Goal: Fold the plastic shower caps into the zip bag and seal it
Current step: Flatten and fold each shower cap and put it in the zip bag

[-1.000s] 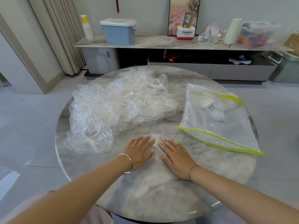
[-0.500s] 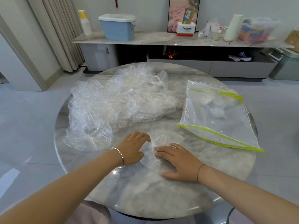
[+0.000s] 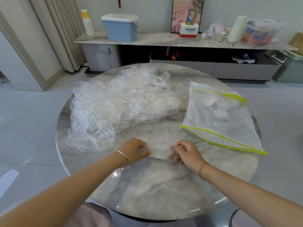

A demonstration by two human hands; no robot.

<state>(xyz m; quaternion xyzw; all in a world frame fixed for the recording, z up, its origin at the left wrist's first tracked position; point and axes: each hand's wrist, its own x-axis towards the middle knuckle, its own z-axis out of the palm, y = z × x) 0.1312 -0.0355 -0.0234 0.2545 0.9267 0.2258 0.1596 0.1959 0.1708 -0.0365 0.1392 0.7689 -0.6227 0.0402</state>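
Two hands work near the front of a round marble table (image 3: 164, 202) in the head view. The left hand (image 3: 136, 149) has its fingers curled in and pinches the left edge of a clear shower cap (image 3: 159, 150), which lies flattened on the marble. The right hand (image 3: 185, 153) mirrors it just beside, its fingers bent and nipping the right edge of the same film; some fingertips show pink through the plastic. The two hands are close together but apart, with the cap stretched between them. A silver bangle (image 3: 123, 159) sits on the left wrist and a thin dark band (image 3: 202, 169) on the right.

Behind the left hand, a big crumpled pile of shower caps (image 3: 118, 105) covers the table's left and middle. To the right of the pile lies the zip bag (image 3: 229, 128), clear with lime-green edging, flat on the marble and apart from both hands. Several folded caps (image 3: 216, 108) rest inside it toward its far end. Whether its mouth is closed cannot be told.

Beyond the table a low sideboard (image 3: 147, 40) carries a blue box with a white lid (image 3: 120, 28), a stack of paper cups (image 3: 87, 22), a Panasonic box (image 3: 188, 30) and a white roll (image 3: 237, 29). Beige curtains (image 3: 62, 30) hang at left.
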